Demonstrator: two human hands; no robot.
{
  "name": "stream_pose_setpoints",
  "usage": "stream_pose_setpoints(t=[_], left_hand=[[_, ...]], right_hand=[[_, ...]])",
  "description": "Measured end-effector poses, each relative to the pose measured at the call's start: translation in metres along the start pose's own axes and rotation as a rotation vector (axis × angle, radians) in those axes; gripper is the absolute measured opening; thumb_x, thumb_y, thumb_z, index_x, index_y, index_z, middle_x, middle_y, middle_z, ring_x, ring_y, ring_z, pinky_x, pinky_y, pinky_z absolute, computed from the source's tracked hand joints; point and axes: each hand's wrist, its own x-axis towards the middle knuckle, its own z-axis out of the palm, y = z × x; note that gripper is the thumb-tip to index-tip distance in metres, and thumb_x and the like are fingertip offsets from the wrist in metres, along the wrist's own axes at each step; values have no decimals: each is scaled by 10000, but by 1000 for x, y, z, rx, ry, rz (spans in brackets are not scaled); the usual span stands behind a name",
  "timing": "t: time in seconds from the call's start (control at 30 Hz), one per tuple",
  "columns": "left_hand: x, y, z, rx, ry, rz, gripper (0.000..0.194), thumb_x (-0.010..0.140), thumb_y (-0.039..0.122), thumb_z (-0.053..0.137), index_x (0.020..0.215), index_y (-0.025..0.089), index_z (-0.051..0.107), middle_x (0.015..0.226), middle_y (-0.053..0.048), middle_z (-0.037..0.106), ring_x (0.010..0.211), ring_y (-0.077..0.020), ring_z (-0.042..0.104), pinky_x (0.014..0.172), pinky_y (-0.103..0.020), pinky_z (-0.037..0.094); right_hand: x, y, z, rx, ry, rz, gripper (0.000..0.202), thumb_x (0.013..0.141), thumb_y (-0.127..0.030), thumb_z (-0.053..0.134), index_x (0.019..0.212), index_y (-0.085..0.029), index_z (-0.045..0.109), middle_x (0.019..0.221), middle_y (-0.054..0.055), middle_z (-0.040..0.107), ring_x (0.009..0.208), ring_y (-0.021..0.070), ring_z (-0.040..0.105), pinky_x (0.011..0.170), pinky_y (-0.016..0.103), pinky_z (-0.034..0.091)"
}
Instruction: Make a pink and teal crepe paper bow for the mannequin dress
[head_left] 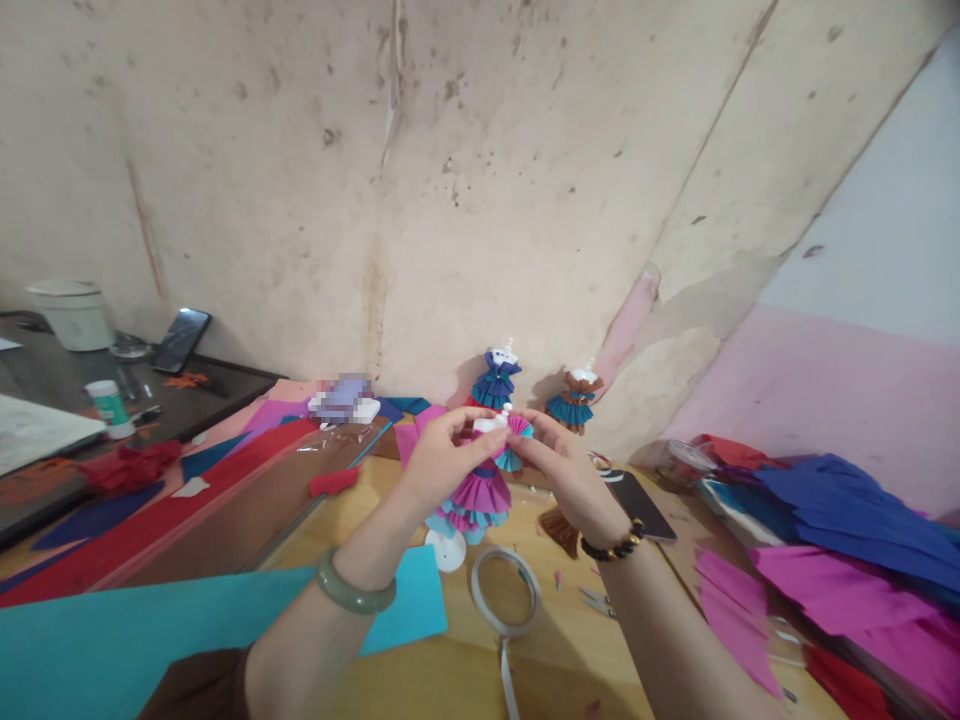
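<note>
A small white dress form wears a pleated pink and light blue paper skirt and stands on a round white base. My left hand is closed around its upper body, with the thumb across the front. My right hand pinches a pleated paper fan, pink above and light blue below, against the form's side. The fingers partly hide where fan and form meet. Below them a roll of white tape lies flat on the table, its loose end trailing forward.
Two dressed forms, one blue and one brown and teal, stand by the wall. Small scissors and a dark phone lie at right. Coloured paper is piled far right; a turquoise sheet covers the left front.
</note>
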Motion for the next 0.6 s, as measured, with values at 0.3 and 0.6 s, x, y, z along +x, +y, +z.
stream_pose_setpoints(t=[0.3,0.6], left_hand=[[1,-2,-1,67,-21,12,272,686,205,690,946,140,645,924,-73,690,846,-201,632,777,-317,481],[-1,2,0,87,-40,-5,281,700,209,674,965,125,637,933,-81,683,843,-196,626,765,-305,478]], right_hand=[[0,0,-3,11,-72,20,436,725,-383,745,1116,-237,618,845,5,656,687,142,590,595,262,516],[2,9,-9,45,-126,-2,430,769,-381,720,1174,-281,613,879,-9,643,762,152,594,676,282,529]])
